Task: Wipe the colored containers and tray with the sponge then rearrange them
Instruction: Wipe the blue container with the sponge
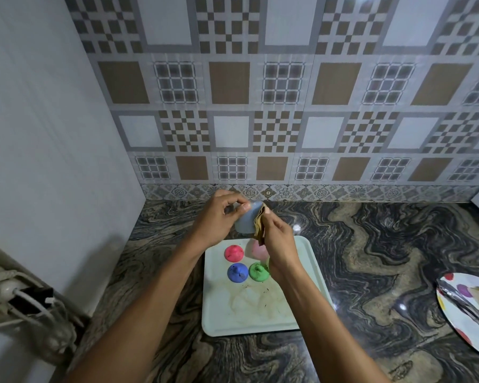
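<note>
Our left hand [219, 217] gripped the pale blue container [245, 221] above the 12 o'clock edge of the tray [221, 313], and our right hand [280, 244] pinched the sponge [260, 226] against it. The red container [233, 252], blue container [237, 273], green container [258, 271] and pink container [259, 250] stood on the tray's far half. We judged that a hard rub could push the held one out of the fingers onto them, and the brown stains [260, 299] at 6 o'clock could dirty wiped pieces again

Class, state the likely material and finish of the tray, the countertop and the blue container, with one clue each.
Tray: probably plastic, matte; pale, rounded moulded rim. Countertop: polished stone, perhaps granite; swirling veins, bright glints. Blue container: likely plastic, matte; even saturated colour.
</note>
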